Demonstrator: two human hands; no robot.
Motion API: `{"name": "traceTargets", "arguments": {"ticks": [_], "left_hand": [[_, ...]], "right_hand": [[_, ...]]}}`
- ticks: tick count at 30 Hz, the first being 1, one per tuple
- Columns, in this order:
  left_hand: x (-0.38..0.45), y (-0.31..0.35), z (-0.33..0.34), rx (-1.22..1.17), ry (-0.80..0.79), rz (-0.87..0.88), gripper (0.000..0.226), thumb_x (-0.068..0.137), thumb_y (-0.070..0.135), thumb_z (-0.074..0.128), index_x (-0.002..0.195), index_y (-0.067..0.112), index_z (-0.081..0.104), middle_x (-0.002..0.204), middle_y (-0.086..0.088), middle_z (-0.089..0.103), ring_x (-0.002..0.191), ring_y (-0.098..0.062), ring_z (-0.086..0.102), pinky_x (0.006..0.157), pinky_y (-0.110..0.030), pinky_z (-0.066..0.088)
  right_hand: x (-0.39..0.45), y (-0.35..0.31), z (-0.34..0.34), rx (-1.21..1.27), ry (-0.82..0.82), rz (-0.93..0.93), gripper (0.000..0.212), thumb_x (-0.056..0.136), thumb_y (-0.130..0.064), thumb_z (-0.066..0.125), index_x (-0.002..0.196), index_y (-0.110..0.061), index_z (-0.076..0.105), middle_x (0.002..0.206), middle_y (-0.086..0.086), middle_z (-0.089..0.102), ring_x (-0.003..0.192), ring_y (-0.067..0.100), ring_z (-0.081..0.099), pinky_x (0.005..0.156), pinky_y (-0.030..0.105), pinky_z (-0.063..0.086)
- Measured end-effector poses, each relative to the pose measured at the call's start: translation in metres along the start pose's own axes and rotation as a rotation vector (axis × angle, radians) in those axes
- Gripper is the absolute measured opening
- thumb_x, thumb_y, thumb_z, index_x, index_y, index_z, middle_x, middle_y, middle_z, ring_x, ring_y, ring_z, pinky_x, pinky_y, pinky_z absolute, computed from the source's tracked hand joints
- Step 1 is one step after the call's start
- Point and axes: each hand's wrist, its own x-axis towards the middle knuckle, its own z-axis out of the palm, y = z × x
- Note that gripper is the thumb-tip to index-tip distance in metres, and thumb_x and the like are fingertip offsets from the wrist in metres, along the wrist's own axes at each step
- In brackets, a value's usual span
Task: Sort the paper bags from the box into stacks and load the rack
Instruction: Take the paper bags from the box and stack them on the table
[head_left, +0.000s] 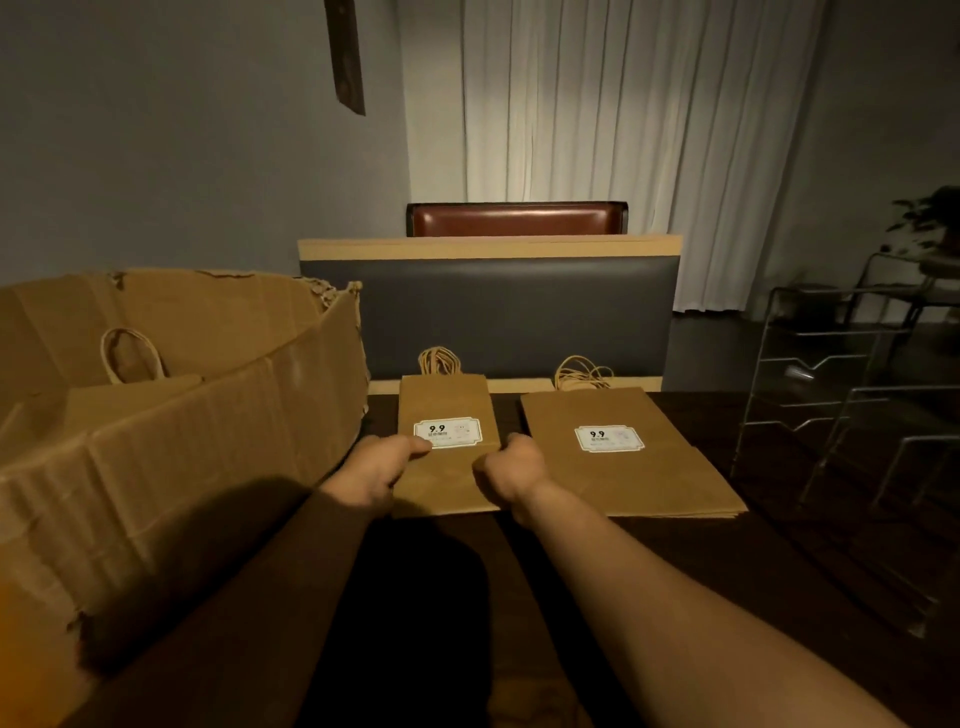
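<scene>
Two stacks of flat brown paper bags lie on the dark table. The narrow stack (444, 402) is in the middle, and the wide stack (623, 478) lies to its right. Each top bag carries a white "9.9" label and has twine handles at its far end. My left hand (376, 465) grips the narrow stack's left edge, thumb on top by the label. My right hand (514, 467) grips its right edge with curled fingers. At the left stands an open, torn cardboard box (171, 467) with another bag's handle (131, 358) showing inside. The wire rack (852, 384) stands at the right.
A dark padded bench back (488, 312) with a wooden rim rises just beyond the table. A red-brown chair back (517, 218) and white curtains are behind it. A potted plant (930, 218) sits at the far right.
</scene>
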Motion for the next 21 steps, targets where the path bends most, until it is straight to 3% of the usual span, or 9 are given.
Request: {"name": "traceTargets", "arguments": {"ticks": [3, 4, 6, 8, 10, 12, 15, 18, 21], "left_hand": [[-0.007, 0.006, 0.001, -0.111, -0.088, -0.105, 0.011, 0.092, 0.004, 0.061, 0.101, 0.0, 0.064, 0.06, -0.014, 0.071, 0.047, -0.025, 0.068, 0.038, -0.032, 0.054], [-0.009, 0.005, 0.001, -0.105, -0.135, -0.12, 0.012, 0.092, 0.007, 0.063, 0.102, 0.002, 0.065, 0.063, -0.013, 0.072, 0.049, -0.024, 0.069, 0.042, -0.032, 0.056], [-0.014, 0.002, 0.003, -0.058, -0.209, -0.1, 0.031, 0.086, 0.011, 0.072, 0.116, 0.007, 0.066, 0.091, -0.013, 0.076, 0.075, -0.026, 0.073, 0.066, -0.036, 0.06], [-0.023, -0.004, 0.009, -0.075, -0.236, 0.02, 0.045, 0.08, 0.005, 0.076, 0.123, 0.009, 0.063, 0.11, -0.013, 0.072, 0.095, -0.028, 0.071, 0.082, -0.039, 0.056], [-0.037, -0.011, 0.015, -0.113, -0.229, 0.199, 0.05, 0.078, -0.001, 0.076, 0.123, 0.009, 0.058, 0.114, -0.014, 0.071, 0.096, -0.027, 0.07, 0.083, -0.039, 0.056], [-0.052, -0.017, 0.019, -0.1, -0.203, 0.385, 0.052, 0.076, -0.002, 0.077, 0.122, 0.011, 0.055, 0.112, -0.01, 0.071, 0.097, -0.022, 0.069, 0.085, -0.039, 0.055], [-0.07, -0.017, 0.019, -0.048, -0.199, 0.591, 0.056, 0.078, 0.003, 0.079, 0.123, 0.019, 0.05, 0.114, 0.0, 0.07, 0.108, -0.017, 0.066, 0.093, -0.038, 0.052], [-0.081, -0.027, 0.019, 0.023, -0.229, 0.663, 0.058, 0.08, 0.005, 0.078, 0.123, 0.027, 0.046, 0.115, 0.008, 0.068, 0.107, -0.006, 0.065, 0.09, -0.028, 0.052], [-0.089, -0.055, 0.02, 0.041, -0.194, 0.638, 0.074, 0.073, 0.033, 0.083, 0.135, 0.02, 0.045, 0.119, 0.005, 0.068, 0.11, -0.008, 0.065, 0.095, -0.029, 0.051]], "right_hand": [[-0.007, 0.007, -0.008, 0.168, -0.033, 0.043, 0.054, 0.086, -0.006, 0.063, 0.137, -0.006, 0.045, 0.114, 0.007, 0.065, 0.108, 0.029, 0.063, 0.098, 0.044, 0.052], [-0.011, 0.01, -0.011, 0.223, -0.044, 0.038, 0.057, 0.086, -0.004, 0.064, 0.14, -0.006, 0.042, 0.107, 0.005, 0.064, 0.105, 0.028, 0.063, 0.097, 0.043, 0.053], [-0.022, 0.017, -0.017, 0.286, -0.081, 0.013, 0.045, 0.088, 0.0, 0.063, 0.128, -0.011, 0.046, 0.096, -0.001, 0.063, 0.097, 0.023, 0.065, 0.093, 0.041, 0.054], [-0.033, 0.02, -0.025, 0.38, -0.132, 0.014, 0.053, 0.085, 0.004, 0.063, 0.134, -0.007, 0.045, 0.099, 0.004, 0.068, 0.096, 0.026, 0.068, 0.09, 0.042, 0.056], [-0.039, 0.016, -0.037, 0.47, -0.159, 0.021, 0.063, 0.08, 0.009, 0.063, 0.137, -0.002, 0.039, 0.106, 0.012, 0.07, 0.098, 0.031, 0.069, 0.09, 0.048, 0.056], [-0.043, 0.006, -0.054, 0.517, -0.197, -0.006, 0.058, 0.076, 0.014, 0.061, 0.127, -0.005, 0.039, 0.106, 0.014, 0.07, 0.097, 0.032, 0.07, 0.09, 0.049, 0.056], [-0.056, -0.009, -0.068, 0.453, -0.184, -0.181, 0.067, 0.067, 0.015, 0.061, 0.127, -0.014, 0.052, 0.108, 0.011, 0.072, 0.102, 0.03, 0.069, 0.086, 0.043, 0.058], [-0.075, 0.003, -0.061, 0.4, -0.079, -0.264, 0.065, 0.066, 0.016, 0.06, 0.121, -0.018, 0.054, 0.104, 0.006, 0.074, 0.098, 0.023, 0.07, 0.073, 0.032, 0.057], [-0.087, 0.027, -0.052, 0.351, -0.132, -0.23, 0.053, 0.072, 0.013, 0.057, 0.119, -0.011, 0.06, 0.095, 0.004, 0.074, 0.089, 0.02, 0.069, 0.064, 0.02, 0.052]]}}
